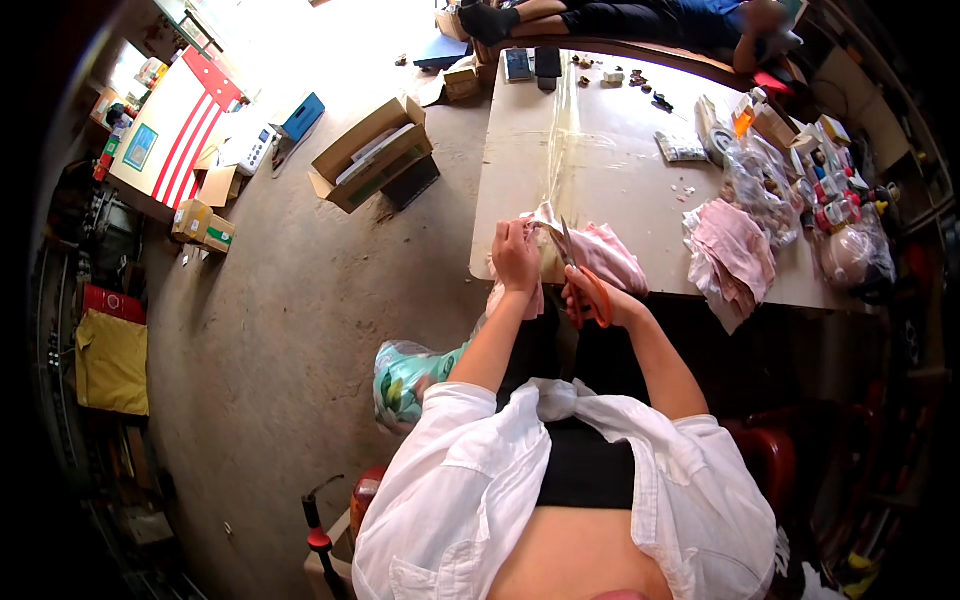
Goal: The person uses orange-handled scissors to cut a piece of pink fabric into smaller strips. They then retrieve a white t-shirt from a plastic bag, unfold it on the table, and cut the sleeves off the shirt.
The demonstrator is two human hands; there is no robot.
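Observation:
Orange-handled scissors (597, 296) are in my right hand (612, 305), with the fingers wrapped round the handles. Their metal blades point away from me, up beside a piece of pink cloth (543, 214). My left hand (514, 256) grips that cloth with bent fingers, just left of the blades. Some of the cloth hangs down below my left hand, over the table's near edge. More pink cloth (612, 257) lies on the table to the right of the scissors. Whether the blades have cloth between them, I cannot tell.
The pale table (640, 130) has a heap of pink cloth (735, 255) and bagged goods (765, 175) on its right. Two dark phone-like objects (533, 66) lie at its far edge. Beyond, a person (640, 20) reclines. An open carton (372, 150) stands on the floor at left.

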